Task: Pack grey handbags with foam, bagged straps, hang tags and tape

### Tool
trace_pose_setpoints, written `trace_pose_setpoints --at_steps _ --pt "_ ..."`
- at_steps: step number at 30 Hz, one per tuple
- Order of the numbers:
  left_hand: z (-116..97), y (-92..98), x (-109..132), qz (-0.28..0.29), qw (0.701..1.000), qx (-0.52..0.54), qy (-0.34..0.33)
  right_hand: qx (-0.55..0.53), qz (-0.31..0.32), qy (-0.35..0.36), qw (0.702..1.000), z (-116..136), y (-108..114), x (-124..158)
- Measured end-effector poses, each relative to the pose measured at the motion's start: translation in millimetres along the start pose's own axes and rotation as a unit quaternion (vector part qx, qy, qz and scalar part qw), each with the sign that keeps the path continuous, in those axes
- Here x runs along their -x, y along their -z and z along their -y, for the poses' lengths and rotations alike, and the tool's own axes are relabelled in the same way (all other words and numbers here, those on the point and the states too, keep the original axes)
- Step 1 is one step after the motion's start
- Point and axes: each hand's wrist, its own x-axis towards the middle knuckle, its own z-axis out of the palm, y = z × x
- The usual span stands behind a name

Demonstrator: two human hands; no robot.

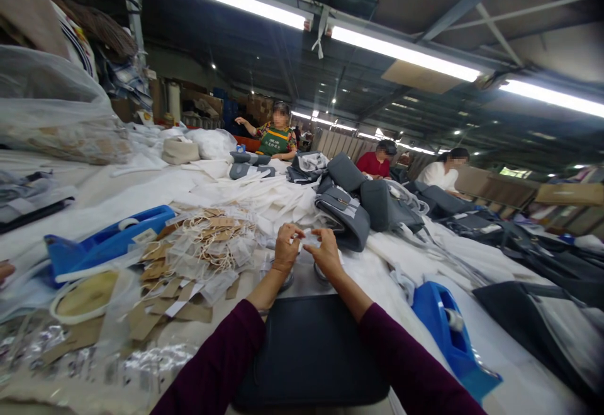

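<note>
My left hand (287, 249) and my right hand (326, 255) are raised close together, fingers bent towards each other. Both look pinched at the fingertips around something small and pale that I cannot make out. Below my forearms lies a dark, flat-topped bag (311, 352) with rounded corners, near the front edge of the table. Two round, shiny objects, partly hidden by my wrists, sit just beyond it. A grey bag (346, 210) with a flap lies past my right hand. To the left of my left hand is a heap of brown tags with strings (207, 239) and clear sleeves.
Blue tape dispensers stand at left (108, 239) and right (448, 333). A yellowish tape roll (87, 295) lies front left. Dark grey bags (391, 207) and white wrapping (268, 195) cover the far side. Three people work across the table. At the left edge, another hand's fingertips (5, 270) show.
</note>
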Motion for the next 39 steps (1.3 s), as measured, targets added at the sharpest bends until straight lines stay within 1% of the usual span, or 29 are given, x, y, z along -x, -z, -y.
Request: trace_pose_setpoints --at_steps 2,4,7,9,12,15,17,19,22,24,27,30,34,39 --pt "-1 0.9 0 -0.012 1.000 0.013 0.004 -0.003 0.006 -0.024 1.000 -4 -1 -2" --pt "-2 0.2 0 -0.017 1.000 0.022 0.013 -0.017 0.035 -0.038 0.999 -9 -3 -2" --pt "0 -3.5 1 -0.010 0.999 0.025 0.038 -0.061 0.081 -0.034 0.994 -11 -3 -1" --pt "2 -5.7 2 0.004 0.998 0.016 0.059 -0.091 0.094 -0.022 0.991 -8 -1 3" --pt "5 -5.8 2 0.046 0.995 -0.020 0.081 -0.114 0.091 0.005 0.989 2 7 14" --pt "5 -3.9 2 0.127 0.986 -0.073 0.080 -0.109 0.084 0.031 0.990 13 19 36" --pt "4 -3.7 3 0.192 0.972 -0.114 0.069 -0.084 0.087 0.061 0.991 19 28 55" --pt "2 -5.1 5 0.255 0.952 -0.161 0.057 -0.023 0.096 0.122 0.988 23 36 74" --pt "-2 -8.7 9 0.321 0.917 -0.233 0.037 0.090 0.107 0.229 0.963 23 43 99" --pt "-5 -10.4 11 0.349 0.896 -0.274 0.023 0.138 0.108 0.276 0.945 22 44 110" --pt "-9 -10.8 14 0.376 0.871 -0.317 0.005 0.179 0.102 0.327 0.922 22 46 120" --pt "-12 -10.2 14 0.391 0.854 -0.343 -0.008 0.187 0.101 0.355 0.911 24 50 130" --pt "-14 -10.2 14 0.403 0.841 -0.362 -0.016 0.165 0.115 0.384 0.901 29 59 147" --pt "-13 -13.2 14 0.407 0.833 -0.374 -0.019 0.143 0.131 0.405 0.894 29 67 167"
